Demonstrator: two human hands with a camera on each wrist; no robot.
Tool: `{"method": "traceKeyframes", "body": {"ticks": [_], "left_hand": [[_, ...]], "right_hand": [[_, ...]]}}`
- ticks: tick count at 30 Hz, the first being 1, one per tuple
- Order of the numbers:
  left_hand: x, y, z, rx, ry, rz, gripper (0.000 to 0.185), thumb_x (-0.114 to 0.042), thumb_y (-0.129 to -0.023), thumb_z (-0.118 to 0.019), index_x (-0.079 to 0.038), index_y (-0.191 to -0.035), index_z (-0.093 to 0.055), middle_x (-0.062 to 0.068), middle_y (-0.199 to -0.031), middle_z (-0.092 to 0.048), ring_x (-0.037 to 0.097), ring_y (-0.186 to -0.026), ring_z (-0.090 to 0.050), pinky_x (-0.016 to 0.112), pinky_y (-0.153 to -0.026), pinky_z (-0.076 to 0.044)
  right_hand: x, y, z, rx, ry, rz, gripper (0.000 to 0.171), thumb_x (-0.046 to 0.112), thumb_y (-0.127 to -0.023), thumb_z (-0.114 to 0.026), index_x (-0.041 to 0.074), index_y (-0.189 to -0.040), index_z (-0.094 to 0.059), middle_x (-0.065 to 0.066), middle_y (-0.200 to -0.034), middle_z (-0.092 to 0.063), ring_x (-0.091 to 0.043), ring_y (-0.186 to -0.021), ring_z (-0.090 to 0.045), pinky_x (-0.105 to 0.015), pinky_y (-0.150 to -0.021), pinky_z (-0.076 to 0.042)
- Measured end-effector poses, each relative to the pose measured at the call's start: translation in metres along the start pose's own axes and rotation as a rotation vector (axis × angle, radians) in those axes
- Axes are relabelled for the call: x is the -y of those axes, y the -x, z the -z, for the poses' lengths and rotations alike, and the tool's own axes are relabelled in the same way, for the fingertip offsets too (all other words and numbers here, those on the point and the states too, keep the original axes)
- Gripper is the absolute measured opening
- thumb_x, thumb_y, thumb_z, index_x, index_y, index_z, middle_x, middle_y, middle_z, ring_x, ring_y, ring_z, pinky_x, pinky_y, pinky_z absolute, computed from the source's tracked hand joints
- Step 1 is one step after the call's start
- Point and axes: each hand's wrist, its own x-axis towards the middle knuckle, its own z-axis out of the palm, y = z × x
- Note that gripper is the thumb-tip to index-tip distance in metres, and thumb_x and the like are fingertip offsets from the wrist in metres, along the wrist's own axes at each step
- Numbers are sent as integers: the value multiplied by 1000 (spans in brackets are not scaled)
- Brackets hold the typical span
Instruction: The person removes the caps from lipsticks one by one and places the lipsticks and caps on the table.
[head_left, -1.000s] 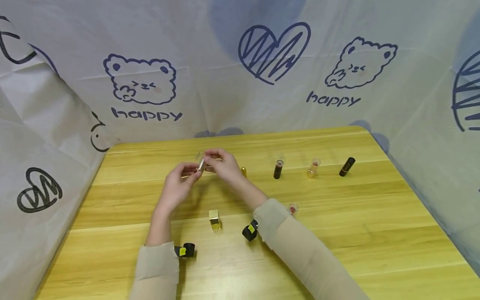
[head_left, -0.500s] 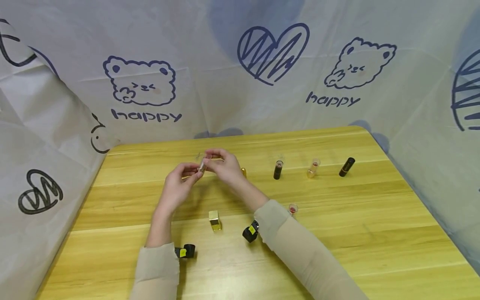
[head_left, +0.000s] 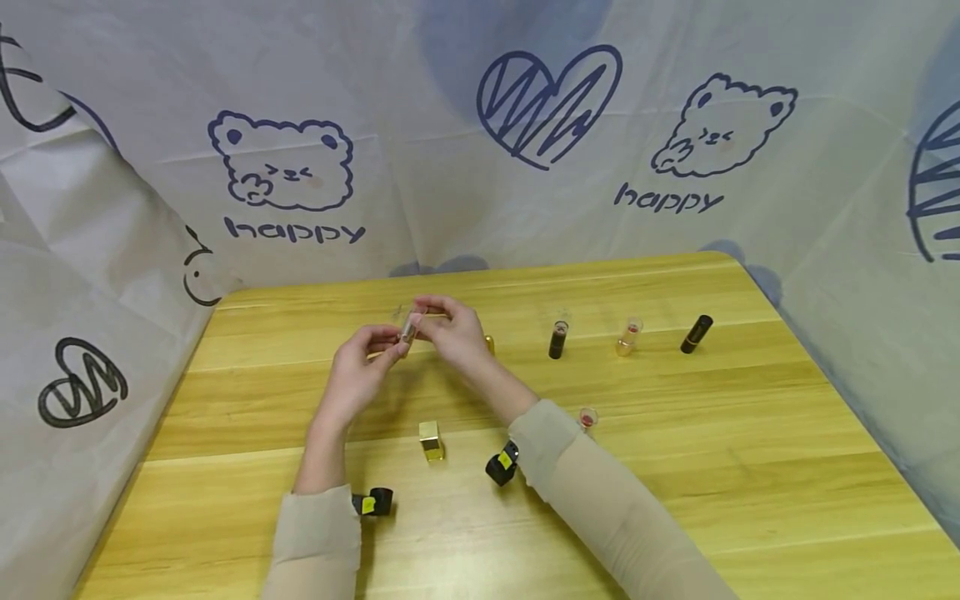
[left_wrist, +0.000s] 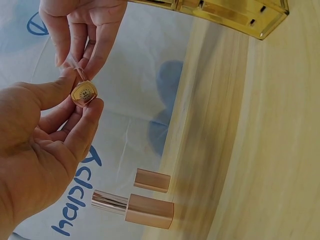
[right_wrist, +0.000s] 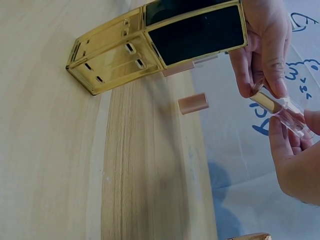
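Note:
Both hands meet above the far middle of the wooden table [head_left: 675, 467] and hold one small lip-gloss tube [head_left: 408, 328] between them. My left hand [head_left: 393, 343] pinches the tube's rose-gold end [left_wrist: 83, 94] with thumb and forefinger. My right hand [head_left: 424, 320] pinches the other part, a gold collar [right_wrist: 266, 102] beside the clear section [right_wrist: 294, 120]. The tube is lifted off the table and tilted.
A gold-and-black organiser [right_wrist: 165, 45] lies close by, with a rose-gold lipstick [left_wrist: 133, 206] and a loose rose-gold cap [left_wrist: 152, 180]. A gold square bottle [head_left: 431, 440] stands near me. Further right stand a dark lipstick [head_left: 557, 339], a gold one [head_left: 626, 337] and a black tube [head_left: 695, 333].

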Motion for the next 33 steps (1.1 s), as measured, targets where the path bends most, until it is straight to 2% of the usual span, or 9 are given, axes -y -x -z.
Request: {"method": "traceKeyframes", "body": {"ticks": [6, 13, 18, 25, 33], "left_hand": [[-1, -1, 0, -8, -7, 0, 35, -16, -104, -65, 3, -132, -60, 19, -124, -66, 31, -117, -64, 40, -100, -57], [0, 1, 1, -26, -43, -28, 29, -9, -102, -67, 5, -128, -63, 21, -122, -67, 31, -116, -65, 36, -97, -58], [1, 2, 2, -43, -27, -29, 31, -11, -103, -67, 4, -130, -63, 20, -123, -67, 30, -116, -64, 37, -97, -57], [1, 1, -2, -36, 16, -43, 30, -8, -102, -66, 4, -130, -62, 20, -124, -66, 31, -117, -63, 28, -96, -57], [2, 0, -1, -41, 46, -24, 32, -7, -100, -71, 5, -127, -62, 21, -123, -66, 31, -114, -65, 21, -90, -57]], "right_hand": [[1, 1, 0, 8, 20, 11, 40, 6, -101, -68, -3, -139, -59, -21, -135, -64, -27, -112, -70, -32, -96, -58], [8, -2, 2, -59, 38, 55, 37, 7, -101, -68, 0, -137, -63, -15, -128, -67, -28, -107, -72, -32, -94, -59], [14, -3, 1, -39, 23, 77, 39, 6, -101, -68, -3, -138, -61, -17, -132, -64, -31, -109, -71, -32, -95, -59], [12, -4, 4, -70, 5, 66, 39, 5, -100, -68, -2, -138, -61, -17, -133, -64, -28, -106, -71, -33, -94, -59], [14, -5, 4, -64, 20, 139, 41, 7, -100, -69, -4, -138, -59, -15, -127, -65, -26, -110, -68, -32, -94, -59]]}}
